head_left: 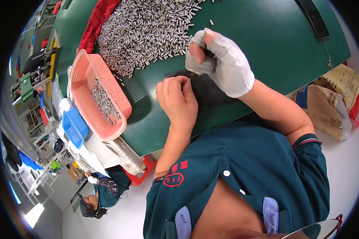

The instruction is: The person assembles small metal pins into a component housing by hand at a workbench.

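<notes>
The person's bare left hand (177, 97) hovers or rests, I can't tell which, near the near edge of the green surface (263, 24), its fingers curled in and drawn narrow; whether a piece sits between the tips I can't make out. The right hand (231, 65), in a white glove that leaves the thumb and one fingertip bare, is farther in from that edge, its fingers bent and close together, and I can't tell if they hold anything. Under and beside both hands a dark pad (207, 89) lies along the near edge. The small metal pins (147, 36) spread in a big heap over the left part of the surface, against a red checked cloth (95, 28), with one loose pin (211, 22) apart on the heap's right. At the left edge, near the near left corner, a pink basket (121, 107) stands with more pins in it, a blue tray (75, 127) just beside. A black strip-shaped object (313, 18) lies toward the right edge. Past the left edge I see a co-worker in a green shirt (111, 195).
</notes>
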The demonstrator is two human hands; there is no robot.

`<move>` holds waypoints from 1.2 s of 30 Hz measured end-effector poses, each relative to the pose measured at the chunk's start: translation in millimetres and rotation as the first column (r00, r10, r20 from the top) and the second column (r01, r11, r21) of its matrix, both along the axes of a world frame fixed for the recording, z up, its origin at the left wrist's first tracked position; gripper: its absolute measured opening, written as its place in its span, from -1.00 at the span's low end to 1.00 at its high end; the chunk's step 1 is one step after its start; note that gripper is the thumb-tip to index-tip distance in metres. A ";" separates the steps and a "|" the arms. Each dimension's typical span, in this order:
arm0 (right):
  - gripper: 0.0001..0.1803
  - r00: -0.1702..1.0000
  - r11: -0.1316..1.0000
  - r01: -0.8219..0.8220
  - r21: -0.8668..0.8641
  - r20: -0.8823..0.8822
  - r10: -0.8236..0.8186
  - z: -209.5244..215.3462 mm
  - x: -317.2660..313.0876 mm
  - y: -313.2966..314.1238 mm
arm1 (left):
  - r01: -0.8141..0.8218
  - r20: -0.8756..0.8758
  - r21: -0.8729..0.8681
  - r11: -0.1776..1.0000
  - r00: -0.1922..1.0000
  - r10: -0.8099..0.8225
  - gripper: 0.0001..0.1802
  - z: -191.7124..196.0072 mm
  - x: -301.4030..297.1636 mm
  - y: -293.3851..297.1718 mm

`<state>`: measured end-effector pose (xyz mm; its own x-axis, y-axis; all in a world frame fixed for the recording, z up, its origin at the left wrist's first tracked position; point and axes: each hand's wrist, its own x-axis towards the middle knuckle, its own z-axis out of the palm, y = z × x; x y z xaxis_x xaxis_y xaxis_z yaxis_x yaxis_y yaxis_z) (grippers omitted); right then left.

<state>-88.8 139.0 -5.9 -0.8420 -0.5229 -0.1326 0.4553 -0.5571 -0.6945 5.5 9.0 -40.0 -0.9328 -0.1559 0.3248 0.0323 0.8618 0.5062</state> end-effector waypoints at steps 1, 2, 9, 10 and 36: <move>-0.51 1.000 1.000 -0.001 0.001 0.002 0.001 0.6 0.5 -0.1 | -0.001 0.002 0.001 1.000 1.000 0.001 -0.92 -0.1 0.2 0.1; -0.50 1.000 1.000 0.005 0.022 -0.005 -0.005 1.3 1.2 -0.1 | 0.000 0.002 0.002 1.000 1.000 0.000 -0.92 0.1 0.1 0.3; -0.47 1.000 1.000 -0.008 0.005 -0.028 0.008 -1.2 0.5 -0.2 | -0.003 0.008 0.004 1.000 1.000 0.003 -0.90 -0.6 1.0 0.0; -0.47 1.000 1.000 -0.009 0.009 -0.025 0.010 -1.1 0.6 -0.9 | -0.005 0.011 0.008 1.000 1.000 0.005 -0.90 -0.9 1.1 0.1; -0.61 0.993 0.971 -0.063 -0.232 -0.112 0.038 -12.0 -2.9 6.8 | 0.031 -0.107 0.398 0.917 0.994 0.013 -0.93 12.9 3.7 -4.6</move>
<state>-91.7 145.8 -17.9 -0.8165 -0.5706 0.0880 0.4175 -0.6888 -0.5926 9.2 4.4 -27.1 -0.8984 -0.2850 0.3340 0.1110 0.5886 0.8008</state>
